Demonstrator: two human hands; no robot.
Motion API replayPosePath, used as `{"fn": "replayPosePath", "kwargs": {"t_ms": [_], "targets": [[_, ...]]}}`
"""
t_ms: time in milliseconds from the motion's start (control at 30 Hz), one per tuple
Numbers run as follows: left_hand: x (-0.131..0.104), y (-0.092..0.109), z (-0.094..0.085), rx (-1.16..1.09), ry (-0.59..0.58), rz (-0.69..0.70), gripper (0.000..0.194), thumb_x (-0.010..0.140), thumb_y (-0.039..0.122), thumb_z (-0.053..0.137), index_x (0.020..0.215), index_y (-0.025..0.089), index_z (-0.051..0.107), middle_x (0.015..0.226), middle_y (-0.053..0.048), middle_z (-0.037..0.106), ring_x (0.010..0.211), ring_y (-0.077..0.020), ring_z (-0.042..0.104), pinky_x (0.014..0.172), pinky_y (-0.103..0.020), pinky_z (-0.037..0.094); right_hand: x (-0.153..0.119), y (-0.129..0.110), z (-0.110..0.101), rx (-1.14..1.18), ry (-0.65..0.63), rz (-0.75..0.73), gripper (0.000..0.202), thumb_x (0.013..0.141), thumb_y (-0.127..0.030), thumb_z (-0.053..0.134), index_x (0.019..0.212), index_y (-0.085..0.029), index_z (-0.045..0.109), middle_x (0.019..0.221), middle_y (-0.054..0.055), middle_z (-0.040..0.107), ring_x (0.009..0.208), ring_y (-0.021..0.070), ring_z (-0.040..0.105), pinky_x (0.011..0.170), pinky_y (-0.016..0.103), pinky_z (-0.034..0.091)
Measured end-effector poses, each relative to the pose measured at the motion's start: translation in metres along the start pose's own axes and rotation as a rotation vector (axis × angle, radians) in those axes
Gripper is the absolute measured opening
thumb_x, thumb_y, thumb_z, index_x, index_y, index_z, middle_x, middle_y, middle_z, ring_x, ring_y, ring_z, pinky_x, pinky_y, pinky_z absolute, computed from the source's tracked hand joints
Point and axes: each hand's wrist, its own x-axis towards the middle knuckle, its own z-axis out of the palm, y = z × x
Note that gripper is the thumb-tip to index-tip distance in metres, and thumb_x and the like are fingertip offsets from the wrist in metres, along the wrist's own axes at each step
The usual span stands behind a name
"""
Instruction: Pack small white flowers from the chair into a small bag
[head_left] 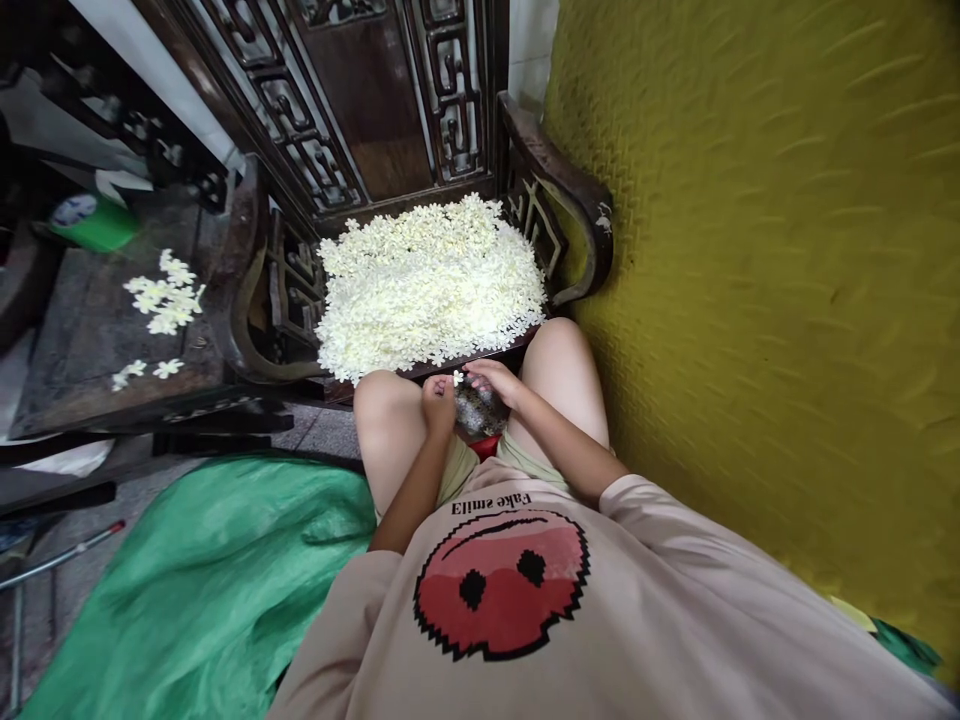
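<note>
My left hand (439, 402) is closed in front of my left knee, its fingers curled in. Anything thin inside them is too small to make out. Facing it, my right hand (495, 382) is pinched, with its fingertips at a small white flower (458, 378) between the two hands. Just beyond my knees, a thick heap of white flowers (435, 280) covers the seat of a dark carved wooden chair (375, 120). Below my hands, between my legs, is a grey speckled surface (480, 412) that I cannot identify.
On the dark wooden table (67, 335) at left lie a small cluster of white flowers (166, 295) and a green roll (94, 222). Green sheeting (240, 580) spreads at lower left. A yellow textured surface (757, 300) rises close on my right. The chair's curved arms flank the heap.
</note>
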Motion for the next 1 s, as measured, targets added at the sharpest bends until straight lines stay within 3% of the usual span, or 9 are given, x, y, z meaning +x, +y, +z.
{"fn": "replayPosePath", "kwargs": {"t_ms": [167, 400, 533, 700, 867, 1000], "targets": [[0.007, -0.001, 0.000, -0.301, -0.055, -0.288, 0.024, 0.062, 0.035, 0.071, 0.072, 0.016, 0.061, 0.062, 0.002, 0.054, 0.058, -0.0082, 0.046, 0.059, -0.022, 0.035, -0.004, 0.004, 0.005, -0.033, -0.034, -0.019, 0.021, 0.066, -0.027, 0.073, 0.082, -0.017, 0.065, 0.075, 0.000, 0.066, 0.059, 0.0080, 0.054, 0.051, 0.019, 0.034], [0.008, 0.000, 0.001, -0.479, -0.136, -0.483, 0.032, 0.054, 0.035, 0.078, 0.072, 0.015, 0.060, 0.055, 0.005, 0.049, 0.050, -0.0045, 0.042, 0.050, -0.020, 0.028, -0.001, 0.011, 0.006, -0.008, -0.062, -0.132, 0.031, 0.058, -0.031, 0.077, 0.081, -0.015, 0.064, 0.065, -0.001, 0.062, 0.057, 0.0087, 0.052, 0.054, 0.021, 0.035], [0.007, 0.004, 0.000, -0.525, -0.214, -0.535, 0.031, 0.054, 0.031, 0.079, 0.072, 0.016, 0.058, 0.056, 0.005, 0.050, 0.050, -0.0041, 0.044, 0.050, -0.019, 0.030, 0.003, 0.013, 0.007, 0.008, -0.054, -0.197, 0.032, 0.055, -0.036, 0.077, 0.074, -0.015, 0.062, 0.064, -0.001, 0.060, 0.058, 0.0095, 0.051, 0.058, 0.023, 0.039], [0.005, 0.007, 0.000, -0.564, -0.189, -0.501, 0.031, 0.055, 0.028, 0.080, 0.067, 0.015, 0.055, 0.057, 0.005, 0.050, 0.050, -0.0033, 0.043, 0.049, -0.018, 0.030, 0.003, 0.012, 0.008, -0.005, 0.060, -0.335, 0.034, 0.050, -0.035, 0.080, 0.072, -0.016, 0.063, 0.068, -0.001, 0.061, 0.065, 0.0106, 0.052, 0.065, 0.025, 0.042], [0.006, 0.005, -0.001, -0.564, -0.193, -0.533, 0.028, 0.059, 0.029, 0.078, 0.070, 0.015, 0.056, 0.058, 0.004, 0.052, 0.050, -0.0042, 0.044, 0.050, -0.019, 0.030, 0.000, 0.009, 0.010, 0.006, -0.143, -0.284, 0.033, 0.056, -0.043, 0.076, 0.071, -0.015, 0.065, 0.070, 0.002, 0.065, 0.064, 0.0119, 0.055, 0.063, 0.026, 0.043], [0.006, 0.007, -0.002, -0.625, -0.250, -0.589, 0.030, 0.062, 0.034, 0.078, 0.070, 0.017, 0.054, 0.058, 0.004, 0.052, 0.052, -0.0059, 0.047, 0.051, -0.020, 0.032, -0.001, 0.008, 0.010, 0.013, -0.157, -0.267, 0.034, 0.054, -0.041, 0.078, 0.072, -0.014, 0.066, 0.068, 0.002, 0.066, 0.065, 0.0122, 0.056, 0.065, 0.026, 0.044]]}}
